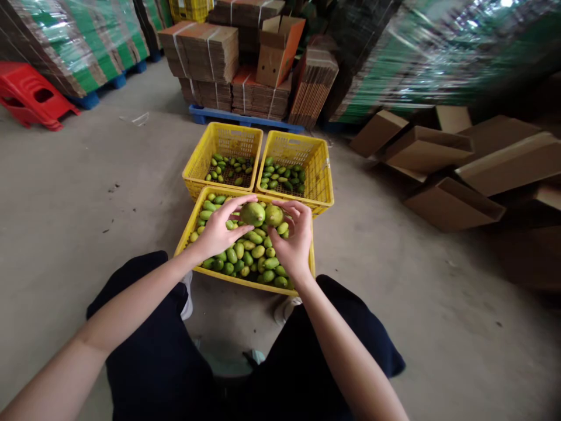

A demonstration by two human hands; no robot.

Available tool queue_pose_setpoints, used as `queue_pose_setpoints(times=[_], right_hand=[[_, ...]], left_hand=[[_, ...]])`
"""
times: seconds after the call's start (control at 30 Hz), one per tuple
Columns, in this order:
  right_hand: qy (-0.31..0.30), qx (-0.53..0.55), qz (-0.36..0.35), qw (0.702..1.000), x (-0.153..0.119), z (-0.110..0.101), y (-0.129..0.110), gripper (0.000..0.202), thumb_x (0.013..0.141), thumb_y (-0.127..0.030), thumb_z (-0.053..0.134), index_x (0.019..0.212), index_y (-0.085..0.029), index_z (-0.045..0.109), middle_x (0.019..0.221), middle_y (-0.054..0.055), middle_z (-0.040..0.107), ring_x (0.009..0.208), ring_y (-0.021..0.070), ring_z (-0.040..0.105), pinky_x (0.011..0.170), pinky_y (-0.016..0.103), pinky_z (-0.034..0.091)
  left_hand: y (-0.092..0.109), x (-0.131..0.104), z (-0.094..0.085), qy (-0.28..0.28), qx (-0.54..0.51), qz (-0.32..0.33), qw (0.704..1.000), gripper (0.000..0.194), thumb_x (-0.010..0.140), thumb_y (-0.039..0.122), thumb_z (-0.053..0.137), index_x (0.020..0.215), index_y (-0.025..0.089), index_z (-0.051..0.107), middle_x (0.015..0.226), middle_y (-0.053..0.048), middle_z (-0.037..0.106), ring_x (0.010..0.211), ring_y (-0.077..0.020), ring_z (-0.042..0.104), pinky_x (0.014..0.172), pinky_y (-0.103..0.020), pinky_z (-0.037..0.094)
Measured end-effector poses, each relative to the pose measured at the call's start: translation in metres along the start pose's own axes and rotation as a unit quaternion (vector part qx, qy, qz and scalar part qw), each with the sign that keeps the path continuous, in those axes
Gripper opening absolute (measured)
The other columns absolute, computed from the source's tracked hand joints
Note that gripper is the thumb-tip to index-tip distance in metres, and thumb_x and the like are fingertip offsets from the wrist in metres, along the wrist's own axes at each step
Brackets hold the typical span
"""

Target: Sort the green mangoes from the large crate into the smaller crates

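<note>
My left hand (221,229) holds a green lemon (253,214) between thumb and fingers. In my right hand (294,238) is a second, slightly yellower lemon (274,216). The two fruits are side by side, touching or nearly so, raised over the near yellow crate (245,282). Many green and yellowish lemons (239,251) fill that crate between my feet. Behind it stand a left yellow crate (199,159) and a right yellow crate (322,172), each with a layer of green lemons on its bottom.
Bundled flat cartons (204,49) are stacked on a blue pallet (197,113) behind the crates. Open cardboard boxes (432,149) lie on the right. A red stool (37,93) stands at the far left, near wrapped pallet loads (87,38). Concrete floor (135,187) surrounds the crates.
</note>
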State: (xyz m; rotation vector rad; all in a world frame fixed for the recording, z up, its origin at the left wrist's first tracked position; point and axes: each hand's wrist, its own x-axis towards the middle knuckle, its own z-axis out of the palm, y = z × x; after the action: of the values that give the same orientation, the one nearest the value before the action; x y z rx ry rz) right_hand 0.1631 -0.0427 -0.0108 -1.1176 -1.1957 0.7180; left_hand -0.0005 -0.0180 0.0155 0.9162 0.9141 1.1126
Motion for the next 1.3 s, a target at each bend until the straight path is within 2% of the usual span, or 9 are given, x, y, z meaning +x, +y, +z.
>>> queue_pose_setpoints(times=[0.2, 0.47, 0.57, 0.73, 0.87, 1.0, 1.1, 1.2, 1.3], right_hand=[[-0.008, -0.023, 0.001, 1.000, -0.002, -0.001, 0.001, 0.043, 0.068, -0.004, 0.062, 0.101, -0.030, 0.060, 0.114, 0.003, 0.069, 0.114, 0.0229, 0.063, 0.098, 0.042, 0.050], [-0.020, -0.015, 0.025, 0.999, -0.002, -0.001, -0.003, 0.042, 0.069, -0.007, 0.064, 0.103, -0.030, 0.057, 0.116, 0.002, 0.067, 0.117, 0.0212, 0.060, 0.102, 0.041, 0.048], [-0.018, -0.011, 0.029, 0.999, -0.003, -0.001, -0.002, 0.040, 0.069, -0.007, 0.063, 0.102, -0.030, 0.057, 0.116, 0.002, 0.067, 0.113, 0.0203, 0.062, 0.099, 0.039, 0.050], [-0.016, -0.007, 0.026, 1.000, -0.002, 0.000, 0.004, 0.037, 0.069, -0.010, 0.063, 0.100, -0.028, 0.056, 0.113, 0.003, 0.069, 0.106, 0.0200, 0.065, 0.091, 0.039, 0.054], [-0.016, -0.012, 0.018, 1.000, -0.002, 0.000, 0.011, 0.038, 0.068, -0.014, 0.065, 0.101, -0.028, 0.054, 0.113, 0.004, 0.069, 0.104, 0.0213, 0.066, 0.089, 0.040, 0.055], [-0.023, -0.009, 0.031, 0.999, -0.002, 0.000, 0.011, 0.037, 0.068, -0.016, 0.067, 0.100, -0.029, 0.053, 0.114, 0.004, 0.068, 0.104, 0.0213, 0.065, 0.090, 0.041, 0.055], [-0.042, 0.028, 0.070, 0.996, -0.002, -0.001, 0.007, 0.039, 0.065, -0.017, 0.072, 0.097, -0.028, 0.053, 0.110, 0.002, 0.066, 0.099, 0.0203, 0.065, 0.088, 0.039, 0.054], [-0.072, 0.109, 0.162, 0.978, 0.000, -0.003, 0.000, 0.043, 0.060, -0.019, 0.081, 0.094, -0.027, 0.056, 0.102, -0.001, 0.066, 0.087, 0.0171, 0.066, 0.080, 0.034, 0.055], [-0.109, 0.190, 0.273, 0.937, 0.004, -0.005, -0.004, 0.035, 0.061, -0.027, 0.083, 0.088, -0.024, 0.061, 0.090, -0.002, 0.069, 0.075, 0.0149, 0.066, 0.071, 0.030, 0.055]], left_hand=[[0.001, -0.002, 0.003, 0.001, -0.014, 0.030, 0.999, 0.078, 0.053, -0.011, 0.080, 0.121, 0.026, 0.067, 0.120, -0.008, 0.071, 0.116, -0.0217, 0.065, 0.093, -0.024, 0.055], [0.001, 0.000, 0.000, -0.027, 0.080, 0.057, 0.995, 0.052, 0.054, -0.002, 0.084, 0.101, 0.020, 0.076, 0.124, -0.009, 0.069, 0.114, -0.0234, 0.065, 0.093, -0.026, 0.055], [-0.002, -0.001, -0.003, -0.029, 0.070, 0.056, 0.996, 0.060, 0.055, 0.001, 0.085, 0.110, 0.021, 0.074, 0.127, -0.009, 0.069, 0.110, -0.0237, 0.068, 0.095, -0.028, 0.056], [-0.008, 0.004, -0.008, -0.053, 0.100, 0.086, 0.990, 0.084, 0.061, 0.010, 0.087, 0.138, 0.025, 0.056, 0.130, -0.012, 0.068, 0.103, -0.0244, 0.072, 0.095, -0.036, 0.058], [-0.013, 0.009, -0.014, -0.094, 0.200, 0.147, 0.964, 0.063, 0.070, 0.022, 0.083, 0.129, 0.019, 0.062, 0.133, -0.013, 0.066, 0.113, -0.0276, 0.068, 0.098, -0.041, 0.057], [-0.015, 0.011, -0.016, -0.091, 0.223, 0.160, 0.957, 0.054, 0.074, 0.029, 0.080, 0.125, 0.020, 0.066, 0.134, -0.012, 0.063, 0.104, -0.0249, 0.070, 0.094, -0.040, 0.059], [-0.015, 0.012, -0.016, -0.078, 0.183, 0.124, 0.972, 0.054, 0.073, 0.031, 0.081, 0.123, 0.020, 0.066, 0.133, -0.011, 0.063, 0.100, -0.0240, 0.071, 0.089, -0.038, 0.059], [-0.015, 0.016, -0.017, -0.071, 0.105, 0.014, 0.992, 0.047, 0.075, 0.035, 0.079, 0.117, 0.017, 0.067, 0.111, -0.010, 0.072, 0.084, -0.0214, 0.072, 0.078, -0.034, 0.060], [-0.017, 0.021, -0.019, -0.069, 0.036, -0.115, 0.990, 0.032, 0.080, 0.038, 0.073, 0.101, 0.013, 0.070, 0.085, -0.009, 0.074, 0.063, -0.0172, 0.068, 0.064, -0.030, 0.057]])
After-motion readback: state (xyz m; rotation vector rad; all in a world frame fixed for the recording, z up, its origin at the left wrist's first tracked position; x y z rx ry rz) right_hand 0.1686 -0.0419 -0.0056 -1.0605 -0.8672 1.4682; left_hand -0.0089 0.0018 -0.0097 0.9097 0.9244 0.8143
